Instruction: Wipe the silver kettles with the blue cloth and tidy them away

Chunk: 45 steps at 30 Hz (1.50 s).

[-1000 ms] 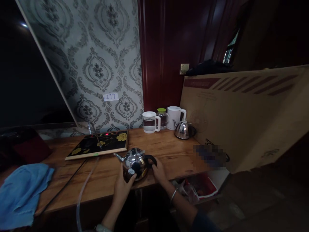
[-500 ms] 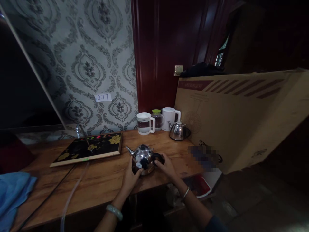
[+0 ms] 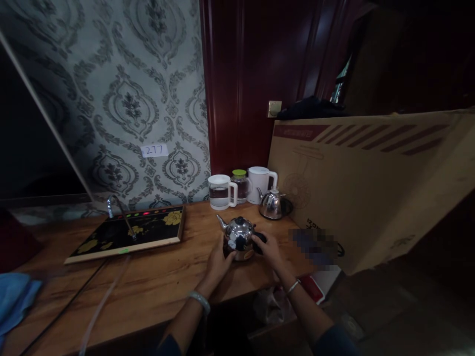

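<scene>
A shiny metal kettle (image 3: 240,233) with a black lid knob and a black handle is between my hands over the wooden table; whether its base touches the wood I cannot tell. Its spout points away to the left. My left hand (image 3: 219,261) is pressed against the kettle's lower left side, thumb across the front. Around the black handle, on the right, my right hand (image 3: 270,251) is closed. Behind it stands a second metal kettle (image 3: 272,205), beside a white electric kettle (image 3: 257,184), a green-lidded glass jug (image 3: 239,187) and a clear white-lidded pitcher (image 3: 219,194).
On the left of the wooden table (image 3: 159,277) lies a black patterned heating panel (image 3: 129,230) with a curved metal tap. A blue cloth (image 3: 17,299) rests at the left edge. To the right leans a large cardboard box (image 3: 352,183). Cables cross the table front.
The kettle has moved right and slightly away from me, with both hands still on it. My view has shifted slightly.
</scene>
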Motion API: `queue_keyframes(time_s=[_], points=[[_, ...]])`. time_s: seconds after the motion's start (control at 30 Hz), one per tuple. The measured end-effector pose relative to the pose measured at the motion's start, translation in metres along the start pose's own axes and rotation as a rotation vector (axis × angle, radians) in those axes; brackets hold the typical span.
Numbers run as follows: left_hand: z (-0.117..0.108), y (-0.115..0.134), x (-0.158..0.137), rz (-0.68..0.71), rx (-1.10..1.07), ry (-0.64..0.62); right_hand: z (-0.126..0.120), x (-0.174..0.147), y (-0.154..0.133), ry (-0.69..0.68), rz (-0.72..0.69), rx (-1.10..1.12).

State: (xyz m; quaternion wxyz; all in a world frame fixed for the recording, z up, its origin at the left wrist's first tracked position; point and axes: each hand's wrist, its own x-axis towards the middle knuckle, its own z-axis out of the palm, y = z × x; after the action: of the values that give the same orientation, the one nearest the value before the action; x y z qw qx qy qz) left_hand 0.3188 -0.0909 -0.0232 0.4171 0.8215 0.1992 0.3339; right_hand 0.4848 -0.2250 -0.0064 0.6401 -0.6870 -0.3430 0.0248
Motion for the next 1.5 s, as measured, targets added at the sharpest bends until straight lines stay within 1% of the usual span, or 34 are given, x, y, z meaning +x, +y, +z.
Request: queue_keyframes(time_s=[0.07, 0.13, 0.27, 0.37, 0.47, 0.57, 0.67, 0.8, 0.9, 1.13, 1.33, 1.5], points=[[0.001, -0.005, -0.007, 0.029, 0.057, 0.002, -0.005, 0.002, 0.004, 0.037, -0.004, -0.033], [-0.005, -0.015, -0.019, 0.046, 0.128, 0.007, -0.011, 0.004, 0.008, 0.077, -0.003, -0.053], [-0.036, -0.038, -0.051, 0.054, 0.301, 0.026, -0.021, 0.012, 0.014, 0.148, 0.018, -0.057], [-0.059, -0.052, -0.073, 0.067, 0.409, 0.071, -0.027, 0.02, 0.018, 0.185, 0.02, -0.033], [-0.07, -0.059, -0.087, 0.089, 0.487, 0.123, -0.03, 0.03, 0.024, 0.233, 0.037, -0.05], [-0.071, -0.061, -0.092, 0.121, 0.554, 0.123, -0.031, 0.04, 0.031, 0.288, 0.059, -0.107], [-0.067, -0.061, -0.093, 0.153, 0.617, 0.116, -0.028, 0.051, 0.038, 0.338, 0.051, -0.148], [-0.064, -0.061, -0.094, 0.164, 0.711, 0.14, -0.021, 0.063, 0.046, 0.377, 0.033, -0.172], [-0.063, -0.061, -0.096, 0.199, 0.765, 0.135, -0.016, 0.071, 0.05, 0.399, 0.023, -0.189], [-0.061, -0.069, -0.098, 0.275, 0.76, 0.207, -0.005, 0.09, 0.052, 0.422, 0.01, -0.238], [-0.059, -0.076, -0.1, 0.292, 0.753, 0.209, 0.005, 0.1, 0.054, 0.402, 0.011, -0.287], [-0.059, -0.077, -0.101, 0.326, 0.807, 0.204, 0.013, 0.106, 0.057, 0.403, 0.03, -0.336]])
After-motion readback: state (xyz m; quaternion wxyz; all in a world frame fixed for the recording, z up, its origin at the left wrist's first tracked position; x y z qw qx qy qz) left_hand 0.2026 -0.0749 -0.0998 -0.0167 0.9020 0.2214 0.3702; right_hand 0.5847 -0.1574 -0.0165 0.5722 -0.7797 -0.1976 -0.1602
